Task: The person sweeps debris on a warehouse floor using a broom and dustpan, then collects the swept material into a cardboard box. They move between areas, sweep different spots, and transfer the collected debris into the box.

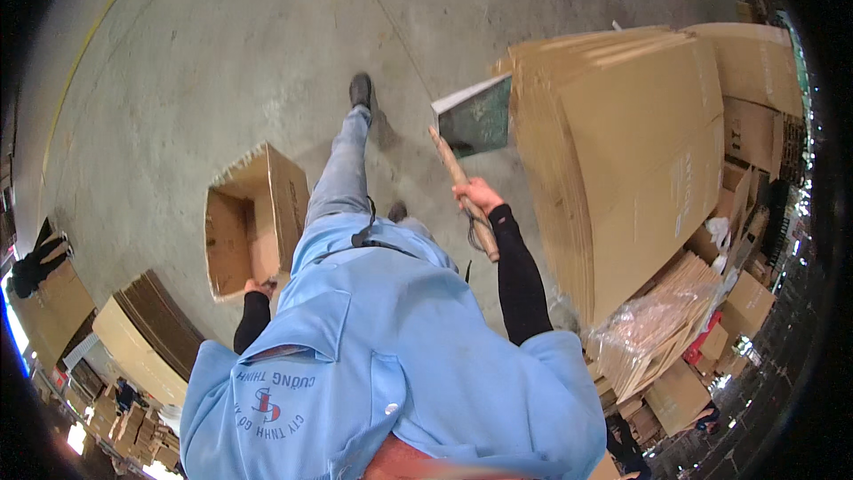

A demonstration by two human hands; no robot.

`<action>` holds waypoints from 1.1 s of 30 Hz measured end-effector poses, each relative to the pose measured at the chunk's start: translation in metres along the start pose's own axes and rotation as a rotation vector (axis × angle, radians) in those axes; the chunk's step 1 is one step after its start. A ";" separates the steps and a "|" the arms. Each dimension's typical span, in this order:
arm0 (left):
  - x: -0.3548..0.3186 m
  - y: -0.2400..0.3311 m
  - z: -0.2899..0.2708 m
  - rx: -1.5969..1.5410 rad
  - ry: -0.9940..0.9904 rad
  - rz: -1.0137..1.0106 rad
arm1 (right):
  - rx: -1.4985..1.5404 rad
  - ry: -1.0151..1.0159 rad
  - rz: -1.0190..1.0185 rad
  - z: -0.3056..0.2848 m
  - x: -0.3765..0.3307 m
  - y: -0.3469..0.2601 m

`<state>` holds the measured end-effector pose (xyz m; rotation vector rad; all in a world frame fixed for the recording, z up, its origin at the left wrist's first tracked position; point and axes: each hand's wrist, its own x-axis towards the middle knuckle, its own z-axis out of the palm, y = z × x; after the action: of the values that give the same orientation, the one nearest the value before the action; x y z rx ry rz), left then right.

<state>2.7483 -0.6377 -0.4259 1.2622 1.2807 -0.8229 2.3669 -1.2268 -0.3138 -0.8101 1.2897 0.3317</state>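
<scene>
- A grey concrete floor (pixel 222 62) fills the upper left of the view, with a yellow painted line (pixel 89 44) curving along its left side.
- A tall stack of flattened cardboard sheets (pixel 622 151) rises on the person's right, its layered edges facing the view; more boxes and loose cardboard crowd in beyond and below it.
- A bundle of flattened cardboard wrapped in clear plastic (pixel 649 329) lies at the foot of that stack, lower right.
- The person looks down over a light blue shirt (pixel 382 356) and pale jeans, one leg stepping forward with a dark shoe (pixel 360 89) on the floor.
- An open brown cardboard box (pixel 253 218) hangs at the person's left side, its open mouth turned towards the view and its flaps spread — it sits above the floor, not resting on it.
- A lower stack of flat cardboard (pixel 147 329) lies on the floor behind the box, lower left.
- A dustpan-like green tray with a white rim (pixel 475 116) shows just past the right hand, near the tall stack.
- A long wooden stick (pixel 462 191) runs diagonally up towards that tray.
- The right hand (pixel 475 196), in a black sleeve, is closed around the middle of the stick.
- The left hand (pixel 259 287), also black-sleeved, is curled over the lower edge of the box — holding it.
</scene>
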 end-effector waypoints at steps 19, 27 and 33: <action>-0.008 0.155 0.554 0.202 -0.145 0.181 | 0.394 0.051 -0.099 -0.186 0.189 -0.294; -0.050 0.129 0.932 0.709 -0.248 0.214 | 0.340 -0.032 -0.266 -0.300 0.322 -0.346; -0.060 0.032 1.260 1.049 -0.405 0.213 | 0.705 0.095 -0.164 -0.360 0.349 -0.403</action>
<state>3.0513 -1.8561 -0.5550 1.8484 0.3208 -1.5837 2.4625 -1.8277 -0.5216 -0.3235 1.2952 -0.2917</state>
